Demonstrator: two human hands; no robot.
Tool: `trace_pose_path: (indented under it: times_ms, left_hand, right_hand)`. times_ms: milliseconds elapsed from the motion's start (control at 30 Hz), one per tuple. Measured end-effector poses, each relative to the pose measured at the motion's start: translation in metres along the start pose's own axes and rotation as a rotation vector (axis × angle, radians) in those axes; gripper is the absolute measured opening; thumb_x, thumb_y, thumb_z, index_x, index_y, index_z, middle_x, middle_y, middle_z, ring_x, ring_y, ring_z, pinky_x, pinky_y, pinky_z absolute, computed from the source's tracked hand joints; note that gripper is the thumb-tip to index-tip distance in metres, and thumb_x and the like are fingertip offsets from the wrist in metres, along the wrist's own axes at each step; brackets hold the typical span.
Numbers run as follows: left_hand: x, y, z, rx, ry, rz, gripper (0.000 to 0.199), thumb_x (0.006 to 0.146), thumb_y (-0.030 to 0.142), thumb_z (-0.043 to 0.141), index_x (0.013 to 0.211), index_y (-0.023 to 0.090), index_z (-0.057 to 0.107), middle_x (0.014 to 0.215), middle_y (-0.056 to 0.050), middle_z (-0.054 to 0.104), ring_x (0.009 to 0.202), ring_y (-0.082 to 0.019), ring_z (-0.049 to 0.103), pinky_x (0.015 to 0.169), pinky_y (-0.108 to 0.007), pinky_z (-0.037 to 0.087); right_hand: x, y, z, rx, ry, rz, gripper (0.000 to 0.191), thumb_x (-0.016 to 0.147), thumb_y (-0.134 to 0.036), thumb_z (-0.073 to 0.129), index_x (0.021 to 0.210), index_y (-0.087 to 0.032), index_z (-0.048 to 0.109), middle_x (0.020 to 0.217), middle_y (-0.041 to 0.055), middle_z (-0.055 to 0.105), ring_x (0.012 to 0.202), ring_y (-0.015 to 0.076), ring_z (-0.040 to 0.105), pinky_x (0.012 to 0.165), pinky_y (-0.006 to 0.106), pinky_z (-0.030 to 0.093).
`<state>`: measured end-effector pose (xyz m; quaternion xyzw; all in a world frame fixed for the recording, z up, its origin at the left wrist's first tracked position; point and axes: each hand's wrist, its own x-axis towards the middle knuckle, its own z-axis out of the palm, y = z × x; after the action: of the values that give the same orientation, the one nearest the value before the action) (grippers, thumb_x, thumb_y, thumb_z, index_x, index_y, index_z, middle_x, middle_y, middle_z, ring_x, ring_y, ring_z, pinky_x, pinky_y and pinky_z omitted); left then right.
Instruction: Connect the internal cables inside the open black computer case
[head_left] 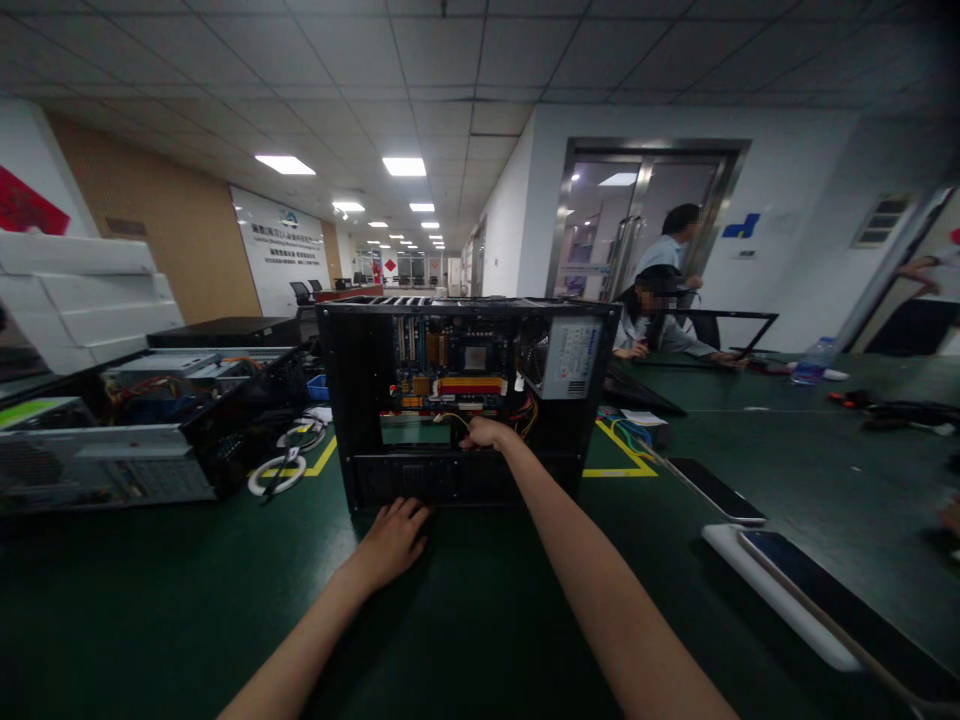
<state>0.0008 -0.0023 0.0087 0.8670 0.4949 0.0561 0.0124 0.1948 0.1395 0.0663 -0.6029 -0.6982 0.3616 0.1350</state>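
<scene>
Case [450,480], boxy black; right fingers [473,436] around thin yellow wire [456,417], left fingers [406,508] spread.

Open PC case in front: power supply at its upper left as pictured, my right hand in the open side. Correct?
Not quite. The head view shows the power supply at the upper right of the open PC case, not the upper left. The right hand is in the open side, as you say.

ceiling lights [403,167] on | tan wall [150,220] left | glass doors [598,225] right | white wall [799,225]
</scene>
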Motion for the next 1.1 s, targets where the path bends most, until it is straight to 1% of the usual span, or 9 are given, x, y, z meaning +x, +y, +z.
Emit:
trace_pose_path:
  times_ms: [100,200,300,433,567,733,800,967,1100]
  left_hand:
    - [0.000,0.001,-0.001,-0.001,-0.003,0.002,0.037,0.076,0.025,0.038,0.113,0.027,0.038,0.113,-0.004,0.042,0.105,-0.021,0.037,0.085,-0.037,0.032]
    - [0.000,0.000,-0.001,-0.002,0.005,0.012,0.037,0.076,0.025,0.038,0.113,0.027,0.038,0.113,-0.004,0.042,0.104,-0.021,0.037,0.085,-0.037,0.032]
    - [-0.001,-0.001,0.000,-0.003,0.013,0.015,0.037,0.076,0.026,0.038,0.113,0.027,0.038,0.112,-0.004,0.042,0.104,-0.022,0.037,0.084,-0.037,0.032]
    - [0.000,-0.003,0.002,-0.007,0.009,0.016,0.037,0.076,0.026,0.038,0.113,0.027,0.038,0.113,-0.004,0.042,0.105,-0.022,0.037,0.085,-0.038,0.032]
    - [0.000,-0.003,0.003,-0.006,-0.004,0.006,0.037,0.077,0.026,0.038,0.114,0.027,0.037,0.112,-0.004,0.042,0.105,-0.022,0.036,0.085,-0.038,0.031]
    - [0.001,-0.002,0.003,0.004,0.009,0.018,0.036,0.077,0.026,0.038,0.113,0.026,0.038,0.110,-0.004,0.043,0.103,-0.021,0.038,0.084,-0.037,0.033]
    - [0.000,-0.002,0.002,0.004,0.011,0.019,0.036,0.077,0.026,0.038,0.113,0.026,0.038,0.110,-0.004,0.043,0.102,-0.021,0.038,0.084,-0.037,0.033]
    - [0.000,-0.004,0.004,0.009,0.012,0.018,0.035,0.077,0.027,0.038,0.113,0.026,0.038,0.111,-0.004,0.042,0.104,-0.022,0.038,0.085,-0.038,0.033]
    - [-0.001,-0.003,0.003,0.001,0.017,0.015,0.035,0.078,0.027,0.038,0.112,0.026,0.038,0.112,-0.004,0.042,0.105,-0.022,0.037,0.086,-0.039,0.032]
  right_hand:
    - [-0.009,0.005,-0.005,0.342,0.054,0.047,0.005,0.073,-0.015,0.053,0.073,-0.013,0.049,0.058,-0.0012,0.054,0.048,0.0055,0.050,0.052,0.018,0.044]
    - [-0.013,0.009,-0.011,0.629,0.073,0.059,0.010,0.076,-0.018,0.049,0.084,-0.016,0.045,0.062,-0.0020,0.053,0.051,0.0062,0.052,0.058,0.025,0.048]
    - [-0.013,0.009,-0.014,0.859,0.054,0.089,0.007,0.079,-0.021,0.045,0.084,-0.018,0.041,0.066,-0.0021,0.052,0.054,0.0072,0.052,0.062,0.030,0.047]
    - [-0.010,0.005,-0.016,1.091,-0.024,0.183,0.005,0.082,-0.020,0.037,0.077,-0.018,0.037,0.069,-0.0009,0.051,0.060,0.0085,0.053,0.063,0.030,0.046]
    - [-0.005,0.003,-0.019,1.160,-0.067,0.260,0.012,0.083,-0.015,0.028,0.074,-0.018,0.035,0.073,0.0003,0.051,0.066,0.0092,0.054,0.062,0.029,0.045]
    - [0.002,0.005,-0.021,1.088,-0.052,0.283,0.017,0.083,-0.012,0.022,0.070,-0.018,0.032,0.073,0.0005,0.048,0.064,0.0086,0.053,0.058,0.026,0.045]
    - [0.005,0.005,-0.021,1.090,-0.035,0.300,0.017,0.083,-0.012,0.023,0.069,-0.018,0.033,0.072,0.0008,0.047,0.064,0.0090,0.053,0.056,0.026,0.045]
    - [0.012,0.004,-0.018,1.226,0.014,0.359,0.014,0.081,-0.012,0.032,0.069,-0.017,0.037,0.070,0.0012,0.048,0.069,0.0110,0.052,0.059,0.028,0.044]
    - [0.017,0.005,-0.016,1.284,0.029,0.385,0.014,0.080,-0.014,0.038,0.067,-0.016,0.039,0.068,0.0010,0.048,0.071,0.0122,0.051,0.061,0.029,0.044]
